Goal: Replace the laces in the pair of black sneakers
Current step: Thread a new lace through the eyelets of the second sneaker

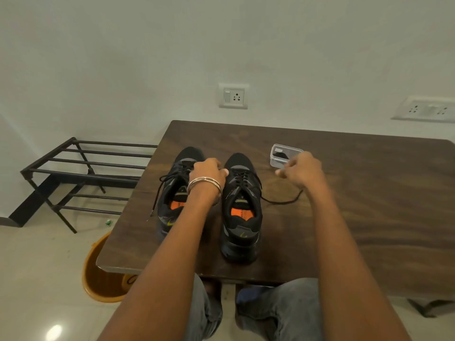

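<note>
Wooden table (344,193) against white wall (147,57); sneakers (242,207) on top.

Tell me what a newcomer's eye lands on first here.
The pair of black sneakers with orange insoles stands mid-table on the dark wooden table, toes toward the wall. The left hand, silver bangles at its wrist, rests on the left shoe's laces; the right hand pulls a black lace out sideways. Behind it sits a small clear plastic box.
</note>
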{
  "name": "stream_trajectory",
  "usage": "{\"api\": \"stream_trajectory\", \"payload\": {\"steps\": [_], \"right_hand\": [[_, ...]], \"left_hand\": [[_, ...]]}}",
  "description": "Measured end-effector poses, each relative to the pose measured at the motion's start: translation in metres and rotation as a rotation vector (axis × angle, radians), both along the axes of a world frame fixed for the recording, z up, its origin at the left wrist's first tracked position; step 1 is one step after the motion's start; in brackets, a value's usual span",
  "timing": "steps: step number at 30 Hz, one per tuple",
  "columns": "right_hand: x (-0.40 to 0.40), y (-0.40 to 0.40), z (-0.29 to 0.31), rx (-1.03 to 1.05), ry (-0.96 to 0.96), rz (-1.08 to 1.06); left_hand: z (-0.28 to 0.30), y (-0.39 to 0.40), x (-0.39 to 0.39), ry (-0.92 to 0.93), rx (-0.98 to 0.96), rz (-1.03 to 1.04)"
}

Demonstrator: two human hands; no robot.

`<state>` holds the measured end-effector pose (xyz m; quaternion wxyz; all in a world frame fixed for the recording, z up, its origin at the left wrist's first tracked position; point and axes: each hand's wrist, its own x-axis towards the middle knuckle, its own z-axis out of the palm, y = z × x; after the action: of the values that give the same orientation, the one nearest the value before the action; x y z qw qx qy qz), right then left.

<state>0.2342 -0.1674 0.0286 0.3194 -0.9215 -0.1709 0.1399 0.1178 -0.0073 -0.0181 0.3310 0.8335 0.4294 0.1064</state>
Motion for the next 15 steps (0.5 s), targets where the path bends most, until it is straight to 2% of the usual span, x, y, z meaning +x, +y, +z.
{"api": "stream_trajectory", "payload": {"steps": [1,3,5,7,10,15], "right_hand": [[-0.01,0.004,0.002,0.01,0.097,0.137],[-0.029,0.013,0.0,-0.102,0.234,0.321],[-0.041,0.023,-0.005,-0.244,0.203,0.393],[-0.045,0.028,-0.011,-0.278,0.159,0.371],[-0.04,0.028,-0.014,-0.238,0.169,0.312],[-0.028,0.026,-0.02,-0.15,0.131,0.205]], "left_hand": [[0.003,-0.003,-0.003,0.053,0.052,0.008],[0.012,-0.01,-0.008,0.128,0.18,-0.003],[0.018,-0.015,-0.013,0.09,0.239,-0.091],[0.02,-0.019,-0.015,0.049,0.179,-0.264],[0.013,-0.026,-0.011,0.17,0.13,-0.461],[0.0,-0.028,0.003,0.161,0.371,-0.457]]}}
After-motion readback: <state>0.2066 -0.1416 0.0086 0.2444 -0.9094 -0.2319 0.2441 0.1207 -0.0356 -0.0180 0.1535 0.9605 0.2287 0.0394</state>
